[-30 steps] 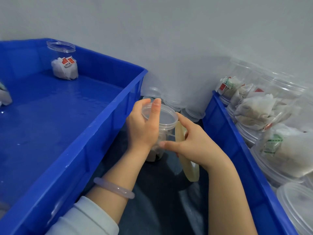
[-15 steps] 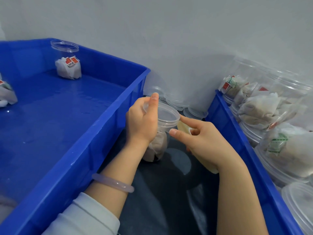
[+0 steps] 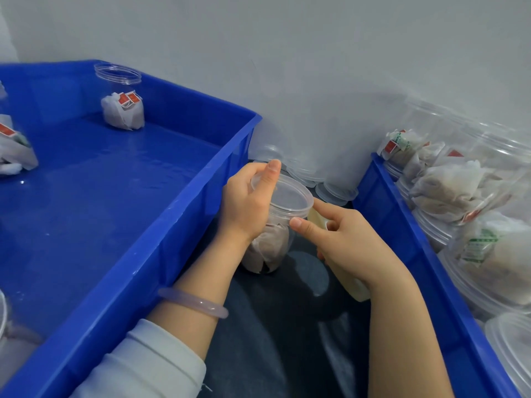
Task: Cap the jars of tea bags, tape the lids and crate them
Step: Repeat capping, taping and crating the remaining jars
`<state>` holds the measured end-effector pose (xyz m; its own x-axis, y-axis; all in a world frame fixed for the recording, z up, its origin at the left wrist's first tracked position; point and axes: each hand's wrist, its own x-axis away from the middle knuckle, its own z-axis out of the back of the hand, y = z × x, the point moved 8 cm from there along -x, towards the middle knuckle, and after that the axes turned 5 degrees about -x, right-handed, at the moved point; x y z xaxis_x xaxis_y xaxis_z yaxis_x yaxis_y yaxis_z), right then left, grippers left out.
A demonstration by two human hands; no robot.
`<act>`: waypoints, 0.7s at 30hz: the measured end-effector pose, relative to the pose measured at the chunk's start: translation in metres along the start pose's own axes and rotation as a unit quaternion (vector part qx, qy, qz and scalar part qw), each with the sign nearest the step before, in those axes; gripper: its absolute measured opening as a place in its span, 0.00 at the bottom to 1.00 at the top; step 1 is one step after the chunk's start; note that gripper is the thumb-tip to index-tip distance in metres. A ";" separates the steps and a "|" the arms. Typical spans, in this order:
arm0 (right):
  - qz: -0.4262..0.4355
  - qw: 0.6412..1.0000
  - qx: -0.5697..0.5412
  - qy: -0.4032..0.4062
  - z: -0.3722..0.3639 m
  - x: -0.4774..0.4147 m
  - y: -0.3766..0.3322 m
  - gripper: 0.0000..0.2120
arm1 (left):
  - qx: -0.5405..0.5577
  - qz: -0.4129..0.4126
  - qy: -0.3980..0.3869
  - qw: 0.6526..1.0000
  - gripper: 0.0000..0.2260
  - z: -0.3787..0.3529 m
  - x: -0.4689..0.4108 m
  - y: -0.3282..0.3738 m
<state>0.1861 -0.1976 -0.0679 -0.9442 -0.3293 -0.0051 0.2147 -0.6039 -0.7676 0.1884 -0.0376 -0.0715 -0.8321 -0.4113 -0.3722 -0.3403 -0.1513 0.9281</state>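
Observation:
A clear jar of tea bags (image 3: 271, 248) with its clear lid (image 3: 287, 196) on stands between two blue crates, over a dark lap. My left hand (image 3: 247, 205) grips the jar near the top, thumb lying across the lid. My right hand (image 3: 344, 239) holds a roll of tape (image 3: 359, 288) in its curled fingers, while its thumb and forefinger touch the lid's rim on the right side. Most of the roll is hidden behind that hand.
The large blue crate (image 3: 161, 234) on the left holds a few jars of tea bags, one upright at the back (image 3: 122, 101). A second blue crate (image 3: 402, 225) on the right is full of lying jars (image 3: 459, 191). Loose lids (image 3: 336, 192) lie by the wall.
The view has shifted slightly. My right hand has slid its thumb and forefinger along the lid's rim, and the tape roll has sunk lower behind the hand. My left hand keeps its grip.

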 end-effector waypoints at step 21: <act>-0.008 1.000 0.004 0.015 0.000 -0.004 0.010 0.29 | -0.083 -0.086 -0.098 0.988 0.31 -0.010 0.008 -0.002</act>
<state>0.1921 -0.2022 -0.0759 -0.9544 -0.2984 -0.0119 0.2019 -0.6153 -0.7620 0.1870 -0.0497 -0.0766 -0.8422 -0.1870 -0.5058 -0.4220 -0.3552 0.8341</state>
